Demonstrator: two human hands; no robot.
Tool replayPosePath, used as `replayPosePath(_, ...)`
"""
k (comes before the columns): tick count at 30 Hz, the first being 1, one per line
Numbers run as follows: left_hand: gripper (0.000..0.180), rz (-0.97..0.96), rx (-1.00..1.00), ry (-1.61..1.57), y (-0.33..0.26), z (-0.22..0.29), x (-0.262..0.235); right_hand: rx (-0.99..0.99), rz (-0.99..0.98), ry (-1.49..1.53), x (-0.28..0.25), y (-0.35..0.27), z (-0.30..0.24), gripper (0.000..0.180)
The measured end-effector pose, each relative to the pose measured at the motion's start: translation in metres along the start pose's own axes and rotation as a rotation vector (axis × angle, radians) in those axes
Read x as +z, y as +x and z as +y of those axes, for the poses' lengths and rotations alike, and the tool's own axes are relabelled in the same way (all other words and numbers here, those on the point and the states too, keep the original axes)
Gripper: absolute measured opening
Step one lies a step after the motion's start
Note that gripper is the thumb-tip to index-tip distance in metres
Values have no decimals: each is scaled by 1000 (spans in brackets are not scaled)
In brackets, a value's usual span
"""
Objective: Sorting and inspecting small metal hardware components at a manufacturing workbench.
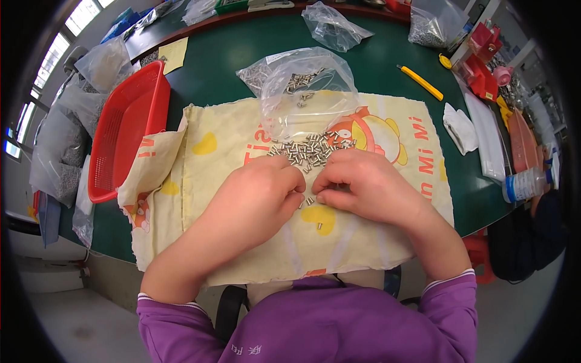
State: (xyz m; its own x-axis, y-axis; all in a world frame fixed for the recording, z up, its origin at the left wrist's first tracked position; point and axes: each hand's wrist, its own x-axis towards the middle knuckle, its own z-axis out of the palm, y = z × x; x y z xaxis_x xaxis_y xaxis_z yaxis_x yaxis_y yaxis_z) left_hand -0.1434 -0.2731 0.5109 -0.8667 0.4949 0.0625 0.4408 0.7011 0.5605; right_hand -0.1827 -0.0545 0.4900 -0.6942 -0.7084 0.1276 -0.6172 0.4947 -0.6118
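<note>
While few pcs [319, 226] lay apart, most left in pile [310, 151] or bag [336, 75], my L hand [266, 184] & R hand [358, 184] were curled near-closed; couldn't confirm grip.

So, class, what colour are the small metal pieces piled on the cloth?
The metal pieces are silver-grey; they show best in the head view.

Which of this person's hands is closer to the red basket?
The left. The left hand is over the cloth, to the right of the red basket; the right hand is farther right, beyond the left one.
</note>
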Motion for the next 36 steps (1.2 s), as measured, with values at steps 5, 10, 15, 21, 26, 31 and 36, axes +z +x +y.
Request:
replayPosePath(5,26,-21,-119,-137,0,0,11,32,10,34,8,2,-2,10)
replayPosePath(10,26,-46,-100,-190,1,-7,19,13,-3,6,13,2,-2,9)
replayPosePath(15,25,-93,-141,-220,1,-5,15,1,-3,-7,14,3,-5,10)
replayPosePath(21,30,-107,-137,-185,-2,-1,13,-11,30,-9,15,0,-8,11)
replayPosePath(26,36,-108,-192,-152,-5,4,9,-37,69,-50,23,0,-9,11)
replayPosePath(31,39,-55,-177,-252,-14,3,12,-59,71,-10,26,-1,-9,12)
replayPosePath(36,48,-38,-240,-335,-15,-4,19,-42,50,21,22,-1,-10,16)
